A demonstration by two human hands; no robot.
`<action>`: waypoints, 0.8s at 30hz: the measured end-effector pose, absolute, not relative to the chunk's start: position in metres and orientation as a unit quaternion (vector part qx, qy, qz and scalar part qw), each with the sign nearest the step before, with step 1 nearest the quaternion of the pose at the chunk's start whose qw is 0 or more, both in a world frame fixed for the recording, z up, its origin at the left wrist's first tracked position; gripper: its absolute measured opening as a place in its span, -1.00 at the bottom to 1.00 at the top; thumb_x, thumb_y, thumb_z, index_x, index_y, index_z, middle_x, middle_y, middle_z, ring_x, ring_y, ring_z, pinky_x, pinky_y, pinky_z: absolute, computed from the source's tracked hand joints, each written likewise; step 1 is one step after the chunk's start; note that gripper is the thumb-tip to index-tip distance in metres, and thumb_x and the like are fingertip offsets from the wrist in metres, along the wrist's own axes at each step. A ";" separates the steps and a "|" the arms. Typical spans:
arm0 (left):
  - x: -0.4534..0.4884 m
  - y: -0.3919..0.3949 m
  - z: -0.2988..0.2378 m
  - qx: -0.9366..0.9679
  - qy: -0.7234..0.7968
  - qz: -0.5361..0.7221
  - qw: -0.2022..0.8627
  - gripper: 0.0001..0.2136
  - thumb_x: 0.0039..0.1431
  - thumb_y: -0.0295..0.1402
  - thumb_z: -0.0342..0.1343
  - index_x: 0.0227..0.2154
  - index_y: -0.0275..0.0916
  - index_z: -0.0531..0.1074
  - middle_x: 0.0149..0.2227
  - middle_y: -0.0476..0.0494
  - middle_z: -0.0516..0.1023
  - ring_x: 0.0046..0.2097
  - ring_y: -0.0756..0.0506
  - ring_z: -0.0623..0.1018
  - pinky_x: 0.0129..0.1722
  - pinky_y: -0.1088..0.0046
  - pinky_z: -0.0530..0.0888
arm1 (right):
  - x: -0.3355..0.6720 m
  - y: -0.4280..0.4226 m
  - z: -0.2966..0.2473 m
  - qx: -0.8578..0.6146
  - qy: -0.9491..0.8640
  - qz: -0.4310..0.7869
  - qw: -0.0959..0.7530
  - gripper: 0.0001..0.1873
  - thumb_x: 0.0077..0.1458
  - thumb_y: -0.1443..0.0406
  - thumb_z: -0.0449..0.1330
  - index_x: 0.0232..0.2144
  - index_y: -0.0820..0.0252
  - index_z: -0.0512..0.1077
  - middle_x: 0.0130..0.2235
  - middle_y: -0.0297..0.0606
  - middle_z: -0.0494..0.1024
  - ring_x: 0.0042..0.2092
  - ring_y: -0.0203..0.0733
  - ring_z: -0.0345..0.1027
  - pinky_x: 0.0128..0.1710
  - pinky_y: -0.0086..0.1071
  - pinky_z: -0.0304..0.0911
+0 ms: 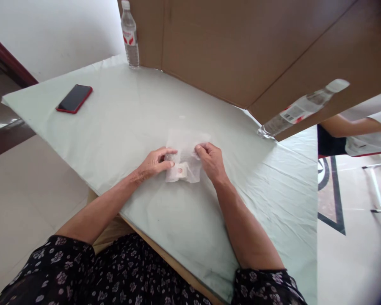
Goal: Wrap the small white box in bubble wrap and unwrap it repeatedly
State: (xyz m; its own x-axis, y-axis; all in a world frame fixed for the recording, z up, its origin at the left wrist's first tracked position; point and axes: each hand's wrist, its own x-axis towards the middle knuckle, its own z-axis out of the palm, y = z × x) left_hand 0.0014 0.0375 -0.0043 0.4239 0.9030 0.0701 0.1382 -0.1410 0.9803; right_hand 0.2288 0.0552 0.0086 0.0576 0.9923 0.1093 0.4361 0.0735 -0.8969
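A whitish, see-through sheet that looks like bubble wrap point(186, 142) lies on the cloth-covered table in front of me. On its near part sits a small pale box point(181, 170) with a round reddish mark on top. My left hand point(155, 163) rests at the sheet's left side, thumb and forefinger apart, the thumb tip at the box's left edge. My right hand point(211, 159) pinches the sheet's right side between thumb and fingers, and the wrap is crumpled there. The box's lower sides are partly hidden by the wrap.
A phone point(74, 98) with a red case lies at the left. Tall brown cardboard point(209, 46) stands along the back, with a water bottle point(131, 38) at its left end and another bottle point(300, 111) at the right. Beyond the cardboard, a person's arm point(355, 126) shows.
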 end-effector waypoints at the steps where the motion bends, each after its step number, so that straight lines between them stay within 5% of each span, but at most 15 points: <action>1: 0.002 0.038 -0.005 0.643 0.404 0.378 0.529 -0.54 0.08 -0.18 0.19 0.04 -0.26 0.52 -0.10 -0.20 0.50 -0.13 -0.16 0.51 -0.14 0.31 0.47 | 0.235 0.058 0.005 -0.595 -0.577 0.352 0.435 -0.78 0.05 0.13 0.14 -0.50 0.12 0.40 -0.51 -0.36 0.45 -0.42 -0.23 0.32 -0.34 -0.32 0.25; 11: 0.002 0.036 -0.005 0.653 0.470 0.455 0.382 -0.69 0.10 -0.12 0.22 -0.20 -0.24 0.55 -0.22 -0.14 0.50 -0.26 -0.05 0.47 -0.24 0.39 0.46 | 0.251 0.062 0.018 -0.617 -0.577 0.226 0.486 -0.79 0.03 0.17 0.20 -0.27 0.13 0.43 -0.27 -0.26 0.55 -0.31 -0.21 0.37 -0.26 -0.26 0.33; 16: 0.012 0.029 0.000 0.675 0.450 0.435 0.390 -0.61 0.00 -0.11 0.32 -0.18 -0.24 0.51 -0.27 -0.09 0.48 -0.33 -0.01 0.44 -0.28 0.41 0.45 | 0.241 0.050 0.036 -0.584 -0.646 0.326 0.366 -0.81 0.11 0.17 0.15 -0.39 0.15 0.47 -0.43 -0.32 0.53 -0.41 -0.22 0.39 -0.35 -0.30 0.31; 19: 0.015 0.033 -0.003 0.662 0.479 0.422 0.392 -0.80 0.02 -0.23 0.25 -0.35 -0.23 0.47 -0.37 -0.03 0.46 -0.38 0.00 0.41 -0.33 0.43 0.42 | 0.232 0.052 0.038 -0.572 -0.706 0.325 0.262 -0.72 0.18 0.19 0.10 -0.45 0.16 0.52 -0.44 -0.28 0.57 -0.36 -0.16 0.44 -0.30 -0.28 0.33; 22: 0.009 0.041 -0.009 0.638 0.532 0.431 0.353 -0.93 0.02 -0.38 0.11 -0.51 -0.21 0.34 -0.42 -0.01 0.44 -0.38 -0.01 0.41 -0.33 0.42 0.39 | 0.219 0.059 0.045 -0.467 -0.774 0.356 0.236 -0.65 0.28 0.15 0.05 -0.18 0.12 0.61 -0.09 -0.22 0.67 0.00 -0.05 0.51 0.01 -0.20 0.36; 24: 0.002 0.045 -0.011 0.602 0.585 0.448 0.307 -0.97 -0.04 -0.45 0.06 -0.50 -0.20 0.32 -0.38 -0.02 0.45 -0.35 -0.04 0.43 -0.28 0.38 0.42 | 0.212 0.064 0.052 -0.393 -0.795 0.395 0.240 -0.59 0.34 0.09 0.04 0.08 0.04 0.52 0.21 -0.23 0.52 0.26 -0.04 0.34 0.21 -0.15 0.25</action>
